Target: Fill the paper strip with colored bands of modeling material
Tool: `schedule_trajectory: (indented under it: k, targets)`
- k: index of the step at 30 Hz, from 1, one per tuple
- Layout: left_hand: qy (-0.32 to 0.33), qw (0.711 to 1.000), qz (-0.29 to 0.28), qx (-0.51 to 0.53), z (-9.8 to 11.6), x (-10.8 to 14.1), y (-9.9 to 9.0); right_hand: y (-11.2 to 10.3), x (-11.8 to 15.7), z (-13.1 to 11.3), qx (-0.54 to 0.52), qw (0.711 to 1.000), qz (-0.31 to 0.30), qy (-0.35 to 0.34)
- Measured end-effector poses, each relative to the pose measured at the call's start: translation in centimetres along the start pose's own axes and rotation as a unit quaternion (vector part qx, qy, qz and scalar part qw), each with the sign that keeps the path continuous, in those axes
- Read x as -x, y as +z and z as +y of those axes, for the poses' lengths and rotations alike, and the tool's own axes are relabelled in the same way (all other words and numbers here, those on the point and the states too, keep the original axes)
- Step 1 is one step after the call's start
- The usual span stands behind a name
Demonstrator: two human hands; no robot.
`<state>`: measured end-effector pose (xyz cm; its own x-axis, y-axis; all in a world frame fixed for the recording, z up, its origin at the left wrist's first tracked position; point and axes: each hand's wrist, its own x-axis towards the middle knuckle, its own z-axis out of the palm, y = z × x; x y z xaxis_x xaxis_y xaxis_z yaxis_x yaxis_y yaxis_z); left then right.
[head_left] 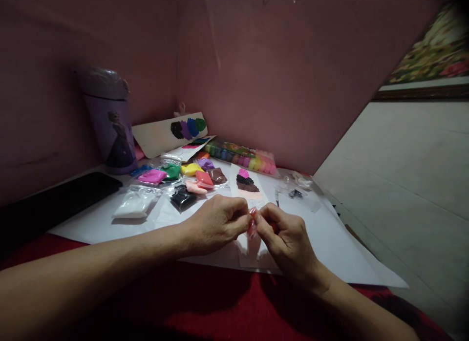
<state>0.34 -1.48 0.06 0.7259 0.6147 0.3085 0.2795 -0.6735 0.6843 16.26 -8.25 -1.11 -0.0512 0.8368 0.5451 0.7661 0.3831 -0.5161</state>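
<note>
Between my two hands is a small clear packet with red material [252, 224], low over a paper strip [252, 255]. My left hand [222, 221] pinches its left edge, fingers curled. From the right, my right hand [287, 233] pinches the same packet between thumb and fingers. Just beyond my hands, pink, black, brown and pale peach patches [247, 181] show on the strip. Part of the packet is hidden by my fingers.
Several bags of coloured clay [152, 177] lie left of centre, with a white bag [134, 203] nearest. Behind stand a purple cup [113, 131] and a painted card [157, 136]. A clay pack [242, 155] rests by the wall; a black object [73, 197] lies left.
</note>
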Motion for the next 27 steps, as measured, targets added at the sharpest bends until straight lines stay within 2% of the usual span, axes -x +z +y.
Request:
schedule_trajectory:
  k: [27]
  targets:
    - [-0.005, 1.000, -0.009, -0.015, -0.56, -0.18, 0.34, 0.39, 0.07, 0.31, 0.024, 0.997, -0.059, 0.031]
